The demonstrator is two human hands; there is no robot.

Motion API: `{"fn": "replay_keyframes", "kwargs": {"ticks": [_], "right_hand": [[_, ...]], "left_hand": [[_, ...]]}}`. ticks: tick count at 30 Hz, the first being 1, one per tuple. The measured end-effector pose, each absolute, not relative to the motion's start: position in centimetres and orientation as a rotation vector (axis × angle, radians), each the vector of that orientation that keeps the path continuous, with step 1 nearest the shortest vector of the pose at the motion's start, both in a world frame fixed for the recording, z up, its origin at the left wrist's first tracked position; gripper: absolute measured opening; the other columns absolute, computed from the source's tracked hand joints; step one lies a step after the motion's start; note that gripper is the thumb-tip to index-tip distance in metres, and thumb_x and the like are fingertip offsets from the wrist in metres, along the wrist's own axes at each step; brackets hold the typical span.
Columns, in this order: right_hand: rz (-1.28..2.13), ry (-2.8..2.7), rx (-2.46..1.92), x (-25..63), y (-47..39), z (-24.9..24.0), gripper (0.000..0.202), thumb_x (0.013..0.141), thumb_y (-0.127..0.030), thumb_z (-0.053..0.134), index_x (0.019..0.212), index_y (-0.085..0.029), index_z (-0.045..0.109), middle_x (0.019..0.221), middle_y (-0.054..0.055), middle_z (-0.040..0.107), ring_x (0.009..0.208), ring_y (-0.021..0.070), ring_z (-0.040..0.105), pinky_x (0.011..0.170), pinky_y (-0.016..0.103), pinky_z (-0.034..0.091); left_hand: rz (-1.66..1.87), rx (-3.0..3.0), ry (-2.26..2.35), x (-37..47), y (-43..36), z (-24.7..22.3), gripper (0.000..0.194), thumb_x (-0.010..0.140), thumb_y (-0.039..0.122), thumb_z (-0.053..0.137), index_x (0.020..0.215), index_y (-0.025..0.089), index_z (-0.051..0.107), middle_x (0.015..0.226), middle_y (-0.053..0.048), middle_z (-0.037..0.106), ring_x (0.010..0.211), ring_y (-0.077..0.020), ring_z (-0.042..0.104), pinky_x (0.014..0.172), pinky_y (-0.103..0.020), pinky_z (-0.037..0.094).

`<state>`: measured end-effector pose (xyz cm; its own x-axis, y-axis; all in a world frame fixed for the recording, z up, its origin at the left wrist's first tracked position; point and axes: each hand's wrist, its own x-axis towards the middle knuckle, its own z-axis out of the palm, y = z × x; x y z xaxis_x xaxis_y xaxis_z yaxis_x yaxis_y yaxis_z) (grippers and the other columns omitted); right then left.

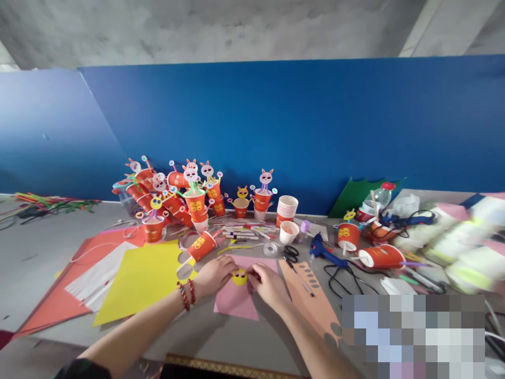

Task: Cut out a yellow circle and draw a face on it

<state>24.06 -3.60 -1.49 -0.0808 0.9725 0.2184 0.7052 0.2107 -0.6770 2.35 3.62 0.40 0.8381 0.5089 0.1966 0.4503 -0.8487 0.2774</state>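
Note:
A small round yellow paper face (239,279) with two eyes lies over a pink paper sheet (236,308). My left hand (215,275), with red bead bracelets at the wrist, has its fingers closed at the face's upper left edge. On the other side, my right hand (270,284) pinches at the right edge; its fingertips are partly hidden. To the left of my left hand, a red paper cup (201,246) lies tipped over. An orange paper sheet (311,295) with holes cut in it is right of my right hand.
Yellow paper (138,279) and red paper (51,295) spread leftward. Behind stand decorated cups (196,205), stacked white cups (288,205), and several pens (248,230). Black scissors (291,253), a blue glue gun (325,252) with its cable, and a tape roll (270,249) lie nearby. A blue partition (252,116) closes the back.

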Motion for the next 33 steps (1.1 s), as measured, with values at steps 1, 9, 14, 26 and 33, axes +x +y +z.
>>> {"fn": "replay_keyframes", "kwargs": {"ticks": [1, 9, 14, 26, 33], "right_hand": [[0.535, -1.86, -1.569, 24.1, -3.6, -1.5, 0.016, 0.085, -0.014, 0.053, 0.087, -0.022, 0.066, 0.089, 0.003, 0.071, 0.081, 0.0198, 0.066, 0.071, 0.027, 0.046], [0.537, -1.86, -1.589, 24.1, -3.4, -1.8, 0.015, 0.084, -0.014, 0.054, 0.085, -0.022, 0.067, 0.09, 0.003, 0.071, 0.086, 0.0209, 0.067, 0.075, 0.028, 0.047], [0.531, -1.852, -1.604, 24.0, -3.3, -1.7, 0.016, 0.084, -0.013, 0.053, 0.083, -0.022, 0.066, 0.089, 0.002, 0.071, 0.083, 0.0206, 0.067, 0.073, 0.028, 0.046], [0.522, -1.849, -1.624, 23.9, -3.5, -1.4, 0.012, 0.086, -0.014, 0.059, 0.087, -0.021, 0.069, 0.088, 0.002, 0.071, 0.08, 0.0178, 0.067, 0.07, 0.024, 0.044], [0.493, -1.896, -1.631, 23.4, -3.7, -1.1, 0.015, 0.082, -0.01, 0.063, 0.089, -0.022, 0.07, 0.088, 0.001, 0.07, 0.077, 0.0163, 0.067, 0.067, 0.023, 0.045]], "left_hand": [[0.38, 2.795, 0.76, 2.4, 3.6, 0.2, 0.022, 0.098, 0.016, 0.046, 0.11, 0.022, 0.064, 0.109, -0.007, 0.066, 0.103, -0.022, 0.062, 0.092, -0.034, 0.05], [0.262, 2.837, 0.772, 3.4, 4.7, 0.2, 0.02, 0.095, 0.012, 0.05, 0.103, 0.022, 0.066, 0.104, -0.005, 0.066, 0.103, -0.0217, 0.061, 0.092, -0.034, 0.048], [0.221, 2.855, 0.76, 4.0, 4.9, 0.5, 0.018, 0.095, 0.01, 0.05, 0.096, 0.021, 0.064, 0.1, -0.005, 0.066, 0.098, -0.0217, 0.061, 0.088, -0.033, 0.048], [0.253, 2.777, 0.745, 4.0, 5.5, 0.8, 0.012, 0.094, 0.015, 0.051, 0.09, 0.019, 0.061, 0.094, -0.005, 0.065, 0.091, -0.0218, 0.061, 0.083, -0.032, 0.048], [0.319, 2.747, 0.728, 3.4, 5.1, 0.5, 0.013, 0.096, 0.017, 0.049, 0.093, 0.02, 0.061, 0.098, -0.005, 0.064, 0.094, -0.0218, 0.059, 0.087, -0.033, 0.047]]}}
